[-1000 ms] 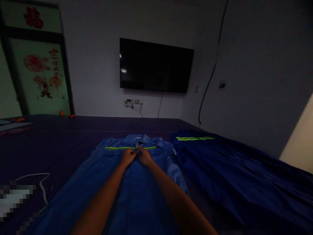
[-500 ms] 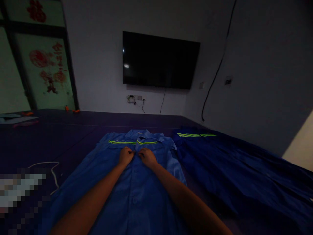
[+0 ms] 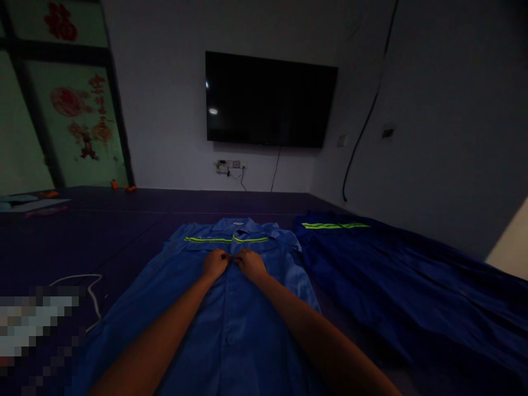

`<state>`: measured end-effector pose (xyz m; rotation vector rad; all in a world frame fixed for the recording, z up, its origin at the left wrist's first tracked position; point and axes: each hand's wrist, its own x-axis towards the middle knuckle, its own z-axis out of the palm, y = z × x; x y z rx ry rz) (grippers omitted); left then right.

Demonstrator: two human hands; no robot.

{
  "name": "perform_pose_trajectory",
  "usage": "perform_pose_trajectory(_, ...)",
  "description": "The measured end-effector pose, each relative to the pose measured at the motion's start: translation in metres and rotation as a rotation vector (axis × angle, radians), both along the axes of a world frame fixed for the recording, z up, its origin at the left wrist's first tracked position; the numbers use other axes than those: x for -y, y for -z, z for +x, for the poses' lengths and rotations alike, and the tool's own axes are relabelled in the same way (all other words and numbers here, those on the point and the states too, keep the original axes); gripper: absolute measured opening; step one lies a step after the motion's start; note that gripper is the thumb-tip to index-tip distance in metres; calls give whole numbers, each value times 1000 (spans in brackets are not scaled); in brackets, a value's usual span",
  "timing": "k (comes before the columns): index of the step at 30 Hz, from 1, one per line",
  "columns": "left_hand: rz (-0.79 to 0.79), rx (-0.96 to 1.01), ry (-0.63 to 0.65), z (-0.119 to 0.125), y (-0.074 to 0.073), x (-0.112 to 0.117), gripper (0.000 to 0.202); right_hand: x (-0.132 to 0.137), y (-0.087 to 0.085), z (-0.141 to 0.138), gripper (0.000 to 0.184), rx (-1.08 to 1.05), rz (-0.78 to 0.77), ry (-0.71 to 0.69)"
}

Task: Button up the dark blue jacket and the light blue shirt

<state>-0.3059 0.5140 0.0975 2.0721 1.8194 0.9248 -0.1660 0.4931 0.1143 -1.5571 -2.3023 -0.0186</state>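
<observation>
A light blue work shirt [image 3: 231,324] with a yellow-green reflective band across the chest lies flat, collar away from me, on a dark purple surface [image 3: 103,236]. My left hand [image 3: 214,263] and my right hand [image 3: 251,265] meet at the shirt's front placket just below the band. The fingers of both hands are curled and pinched on the cloth there. What lies between the fingertips is too small and dark to make out.
A darker blue garment [image 3: 396,286] with a reflective band lies to the right of the shirt. A white cord [image 3: 88,286] curls at the left. A black television [image 3: 270,100] hangs on the far wall above a socket. A glass door [image 3: 61,110] stands at the left.
Both hands have moved down the placket, from the reflective band to just below it, and stay pinched together. The view has shifted slightly up and to the right.
</observation>
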Motion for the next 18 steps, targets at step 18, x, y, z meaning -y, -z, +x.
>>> perform_pose_trajectory(18,-28,-79,-112,7,-7,1,25,-7,3,-12,23,-6,-1,114)
